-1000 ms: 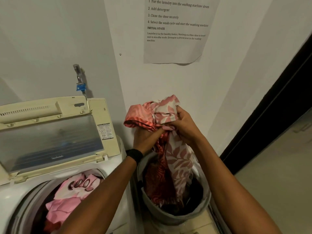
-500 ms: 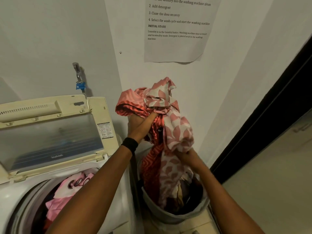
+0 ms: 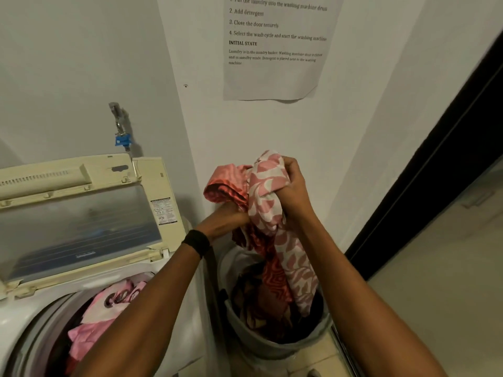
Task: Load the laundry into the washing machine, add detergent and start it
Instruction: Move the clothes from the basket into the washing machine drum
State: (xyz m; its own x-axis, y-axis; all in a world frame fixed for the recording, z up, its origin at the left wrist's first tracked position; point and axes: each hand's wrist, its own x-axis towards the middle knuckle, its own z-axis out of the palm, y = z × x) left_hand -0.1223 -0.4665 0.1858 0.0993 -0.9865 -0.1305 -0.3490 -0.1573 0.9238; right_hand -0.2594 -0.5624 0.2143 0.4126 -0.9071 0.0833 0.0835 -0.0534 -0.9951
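1. White walls are meeting in a corner behind the scene, with a printed instruction sheet (image 3: 275, 50) hanging on the right-hand wall.
2. Right hand (image 3: 295, 190) is gripping, with fingers curled tight, the top of a pink-and-white leaf-patterned cloth (image 3: 268, 186), which it is holding above the laundry basket (image 3: 277, 348).
3. Left hand (image 3: 227, 217), with a black wristband (image 3: 196, 242) on its wrist, is gripping the same bundle lower down, while an orange-red striped cloth (image 3: 224, 186) is bunching over its knuckles.
4. Both cloths are hanging from the hands, their lower ends trailing into the grey basket among darker garments.
5. Washing machine (image 3: 24, 317) is standing just left of the basket with its lid (image 3: 81, 227) tilted up and back; pink laundry (image 3: 106, 308) is lying in the drum.
6. A tap (image 3: 119, 126) with a blue fitting is projecting from the wall above the machine; a dark door frame (image 3: 435, 172) is running along the right, beside pale floor (image 3: 441, 308).
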